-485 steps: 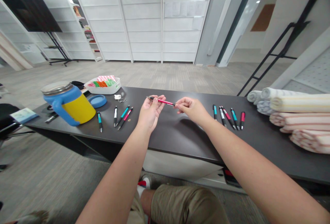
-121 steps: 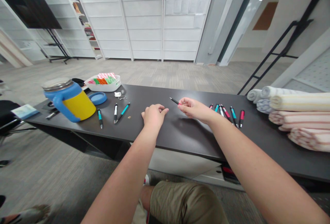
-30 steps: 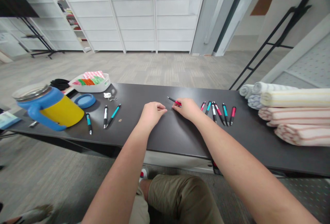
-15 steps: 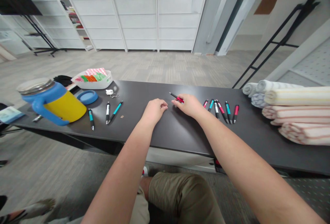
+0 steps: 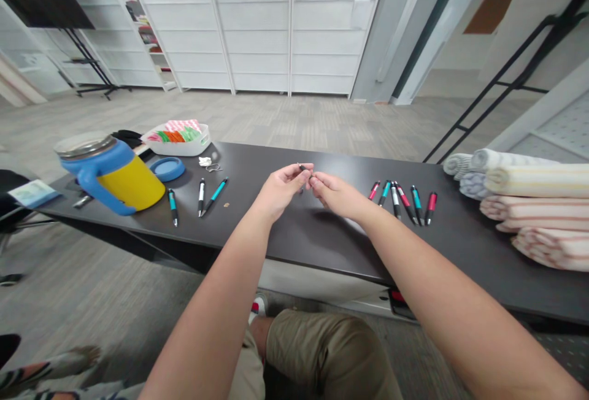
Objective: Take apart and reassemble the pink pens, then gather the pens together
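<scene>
Above the middle of the dark table, my left hand [image 5: 283,190] and my right hand [image 5: 338,194] meet, fingers pinched. Between their fingertips shows a small dark part of a pen [image 5: 302,167]; the fingers hide most of it. To the right lies a loose row of pens, among them a red pen [image 5: 431,208], a teal pen [image 5: 417,203] and a white pen [image 5: 396,199]. On the left side rest a teal pen [image 5: 172,207], a white pen [image 5: 201,196] and a slanted teal pen [image 5: 215,196].
A blue and yellow jug [image 5: 124,182] lies tilted at the left, near a blue lid [image 5: 168,169] and a white basket [image 5: 202,142] of colourful items. Rolled striped cloths [image 5: 538,203] are stacked at the right end. The table's front edge [image 5: 322,267] runs above my knees.
My left hand has moved up and right to meet my right hand at the pen. The pen, earlier showing red and black in my right hand, is now mostly covered. The view shifted slightly.
</scene>
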Tool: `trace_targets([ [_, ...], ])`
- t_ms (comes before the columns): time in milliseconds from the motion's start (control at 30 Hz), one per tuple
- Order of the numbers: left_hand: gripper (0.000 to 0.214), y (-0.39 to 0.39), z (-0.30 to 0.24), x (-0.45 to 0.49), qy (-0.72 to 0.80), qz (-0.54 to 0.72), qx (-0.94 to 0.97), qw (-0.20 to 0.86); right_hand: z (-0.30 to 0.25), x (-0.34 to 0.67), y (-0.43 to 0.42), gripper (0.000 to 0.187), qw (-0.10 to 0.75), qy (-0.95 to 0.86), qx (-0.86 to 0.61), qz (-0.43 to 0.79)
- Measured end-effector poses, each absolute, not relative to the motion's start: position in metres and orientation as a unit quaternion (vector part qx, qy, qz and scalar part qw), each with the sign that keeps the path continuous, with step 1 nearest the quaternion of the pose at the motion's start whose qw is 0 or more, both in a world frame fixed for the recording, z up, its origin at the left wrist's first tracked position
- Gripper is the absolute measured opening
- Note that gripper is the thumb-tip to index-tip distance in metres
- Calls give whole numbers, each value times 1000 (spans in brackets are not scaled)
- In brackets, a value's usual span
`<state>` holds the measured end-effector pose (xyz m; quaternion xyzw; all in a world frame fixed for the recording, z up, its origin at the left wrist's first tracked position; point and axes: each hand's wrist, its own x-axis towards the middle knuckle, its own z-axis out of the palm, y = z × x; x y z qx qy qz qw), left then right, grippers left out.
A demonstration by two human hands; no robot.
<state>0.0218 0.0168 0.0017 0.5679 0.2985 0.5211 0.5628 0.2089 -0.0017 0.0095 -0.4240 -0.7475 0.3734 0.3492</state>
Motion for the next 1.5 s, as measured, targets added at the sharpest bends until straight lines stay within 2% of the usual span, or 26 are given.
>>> trace_targets([
  [100,35,14,5,26,237,535,503,636,10,196,-9,38,368,-681,-382,504],
  [167,32,12,6,27,226,550,475,649,12,190,-13,38,370,-661,-385,527],
  [233,32,12,6,26,239,565,462,640,15,185,-14,37,369,-688,-406,476],
  [367,33,16,3,22,296,585,456,601,17,181,-11,33,348,-769,-449,293],
  [500,34,20,-1,20,344,597,442,574,15,178,-7,33,338,-775,-457,275],
  [567,34,20,-1,20,340,596,445,576,15,177,-8,32,349,-748,-454,336],
  [767,31,13,7,19,225,575,471,630,26,179,-22,35,380,-561,-352,646],
  [967,32,6,13,15,177,531,492,667,30,189,-28,34,349,-488,-288,747],
  [1100,31,4,12,18,162,530,489,673,30,190,-28,35,344,-481,-281,756],
  [1267,37,2,14,23,188,533,491,663,32,183,-31,36,384,-505,-282,720],
  [1500,36,8,9,22,273,538,526,600,22,174,-23,43,373,-550,-368,650],
])
